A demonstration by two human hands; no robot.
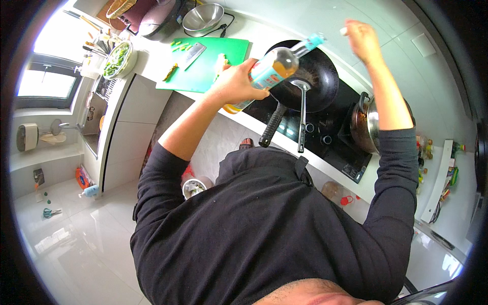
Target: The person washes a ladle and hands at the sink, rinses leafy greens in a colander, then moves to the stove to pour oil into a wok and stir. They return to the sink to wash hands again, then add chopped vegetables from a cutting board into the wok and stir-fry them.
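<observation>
My left hand (238, 82) is wrapped around a bottle (278, 63) with a printed label and amber liquid inside. The bottle is tilted, its light-blue neck pointing up and right over a black wok (324, 80). No stream of liquid can be made out. Raised beyond the wok near the wall, my right hand (362, 40) is blurred. Its fingers pinch a small white object (343, 31), too blurred to identify. A metal spatula (303, 110) rests in the wok with its handle toward me, beside the wok's black handle (272, 126).
The wok sits on a black glass cooktop (305, 127); a steel pot (364, 124) stands at its right. A cleaver (194, 55) and cut food lie on a green cutting board (232, 49). A bowl of green vegetables (118, 61) and a steel bowl (202, 18) are farther left.
</observation>
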